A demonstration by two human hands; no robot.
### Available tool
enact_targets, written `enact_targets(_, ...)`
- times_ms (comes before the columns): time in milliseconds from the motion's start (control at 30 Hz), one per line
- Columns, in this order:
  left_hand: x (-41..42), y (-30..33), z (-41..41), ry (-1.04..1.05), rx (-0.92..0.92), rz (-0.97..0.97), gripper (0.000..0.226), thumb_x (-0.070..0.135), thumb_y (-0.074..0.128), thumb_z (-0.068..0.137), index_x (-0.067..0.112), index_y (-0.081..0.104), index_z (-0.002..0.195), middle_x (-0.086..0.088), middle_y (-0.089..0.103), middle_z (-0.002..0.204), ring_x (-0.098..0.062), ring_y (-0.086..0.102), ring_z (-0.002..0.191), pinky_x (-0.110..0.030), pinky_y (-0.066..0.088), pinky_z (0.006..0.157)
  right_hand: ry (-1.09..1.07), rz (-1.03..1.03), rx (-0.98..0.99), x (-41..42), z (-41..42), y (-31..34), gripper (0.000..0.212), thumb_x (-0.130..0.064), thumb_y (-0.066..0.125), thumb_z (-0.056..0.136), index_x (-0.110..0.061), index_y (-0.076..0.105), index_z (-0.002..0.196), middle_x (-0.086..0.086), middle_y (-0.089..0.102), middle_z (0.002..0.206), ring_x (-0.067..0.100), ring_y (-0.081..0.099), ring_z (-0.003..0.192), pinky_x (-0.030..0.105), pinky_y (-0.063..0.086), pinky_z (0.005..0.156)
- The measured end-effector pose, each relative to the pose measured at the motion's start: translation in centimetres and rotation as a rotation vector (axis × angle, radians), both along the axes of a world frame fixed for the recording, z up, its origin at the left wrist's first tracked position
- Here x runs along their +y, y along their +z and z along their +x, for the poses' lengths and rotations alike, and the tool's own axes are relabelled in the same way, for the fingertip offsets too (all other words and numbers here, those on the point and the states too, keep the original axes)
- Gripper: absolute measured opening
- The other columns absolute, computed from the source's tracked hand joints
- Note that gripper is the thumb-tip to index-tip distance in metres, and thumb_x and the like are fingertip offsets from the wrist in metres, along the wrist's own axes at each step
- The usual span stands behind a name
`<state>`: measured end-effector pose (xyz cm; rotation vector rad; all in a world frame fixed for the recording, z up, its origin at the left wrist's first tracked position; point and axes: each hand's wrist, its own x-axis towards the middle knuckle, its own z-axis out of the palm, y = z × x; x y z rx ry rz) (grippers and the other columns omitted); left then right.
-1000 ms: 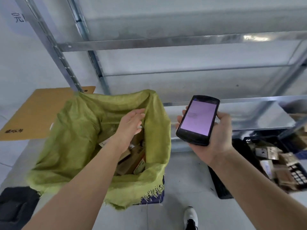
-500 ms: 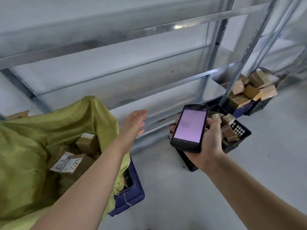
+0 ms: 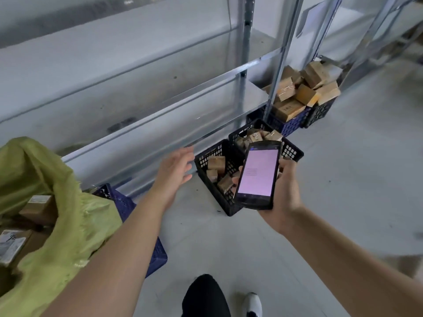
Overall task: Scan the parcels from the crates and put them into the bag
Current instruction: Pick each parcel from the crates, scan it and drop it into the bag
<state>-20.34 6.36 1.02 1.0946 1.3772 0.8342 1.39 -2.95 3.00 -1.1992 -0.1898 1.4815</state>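
At nine o'clock the green bag [image 3: 57,225] sags open over a blue crate [image 3: 137,216], with labelled parcels [image 3: 37,209] lying inside it. Toward the centre the left hand [image 3: 175,169] reaches forward with fingers spread wide, holding nothing, just short of the near black crate [image 3: 210,179], where a few small brown boxes [image 3: 216,162] lie. At three o'clock the right hand [image 3: 283,191] grips a handheld scanner [image 3: 257,175] with its pink screen up, over the second black crate [image 3: 290,149]; at one o'clock, more cartons [image 3: 304,92] heap in crates by the metal shelving [image 3: 160,106].
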Motion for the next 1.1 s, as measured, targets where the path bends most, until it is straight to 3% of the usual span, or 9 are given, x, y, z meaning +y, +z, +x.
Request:
enact_targets(367,13.1,-8.7,8.6,-0.09,0.021,-0.165,0.02,0.036,0.065,0.097,0.037,0.07,0.116,0.004,0.07,0.127,-0.013,0.063,0.122,-0.042,0.053,0.107,0.082,-0.144,-0.089,12.0,8.2,-8.2,0.06,-0.048,0.026,0.101,-0.007,0.069,0.113,0.018,0.07,0.097,0.037,0.067,0.084,0.047,0.054,0.085)
enact_targets(600,25.0,-20.6,12.8,-0.147,0.013,-0.328,0.026,0.027,0.06,0.105,0.028,0.068,0.13,0.003,0.069,0.131,-0.015,0.061,0.126,-0.041,0.052,0.108,0.111,-0.301,-0.172,23.3,12.1,-17.7,0.07,-0.05,0.027,0.102,0.005,0.061,0.129,0.022,0.069,0.1,0.036,0.071,0.079,0.049,0.054,0.083)
enact_targets(733,29.6,-27.4,15.5,-0.195,0.028,-0.389,0.022,0.036,0.061,0.102,0.035,0.069,0.122,-0.001,0.066,0.134,-0.016,0.06,0.127,-0.041,0.052,0.108,0.087,-0.374,-0.168,28.2,13.7,-24.2,0.071,-0.054,0.03,0.101,0.001,0.06,0.134,0.016,0.07,0.105,0.033,0.07,0.084,0.054,0.052,0.088)
enact_targets(867,32.8,-35.2,18.2,-0.193,0.054,-0.447,0.019,0.036,0.063,0.099,0.034,0.07,0.117,-0.016,0.065,0.136,-0.014,0.062,0.114,-0.047,0.051,0.112,0.082,-0.412,-0.172,31.9,15.6,-31.1,0.066,-0.048,0.028,0.104,0.0,0.061,0.135,0.015,0.07,0.107,0.034,0.065,0.083,0.05,0.052,0.084)
enact_targets(933,34.1,-40.1,19.5,-0.194,0.08,-0.438,0.026,0.029,0.062,0.102,0.027,0.069,0.127,-0.012,0.065,0.136,-0.01,0.061,0.113,-0.047,0.05,0.112,0.09,-0.434,-0.19,33.4,16.8,-35.2,0.064,-0.046,0.026,0.106,-0.001,0.064,0.131,0.014,0.071,0.106,0.032,0.066,0.081,0.046,0.053,0.079)
enact_targets(1000,34.9,-45.2,20.7,-0.186,0.107,-0.417,0.03,0.029,0.061,0.1,0.026,0.069,0.129,0.004,0.064,0.137,-0.007,0.058,0.125,-0.047,0.048,0.113,0.12,-0.444,-0.217,34.7,17.9,-39.6,0.063,-0.048,0.024,0.108,-0.006,0.068,0.125,0.013,0.072,0.104,0.03,0.067,0.079,0.044,0.054,0.076)
enact_targets(1100,35.7,-52.1,22.4,-0.156,0.137,-0.414,0.033,0.029,0.061,0.097,0.025,0.07,0.129,0.011,0.061,0.134,-0.005,0.055,0.13,-0.047,0.046,0.115,0.157,-0.469,-0.239,36.5,19.3,-46.2,0.068,-0.056,0.031,0.098,-0.007,0.064,0.132,0.015,0.071,0.106,0.028,0.069,0.078,0.043,0.055,0.072)
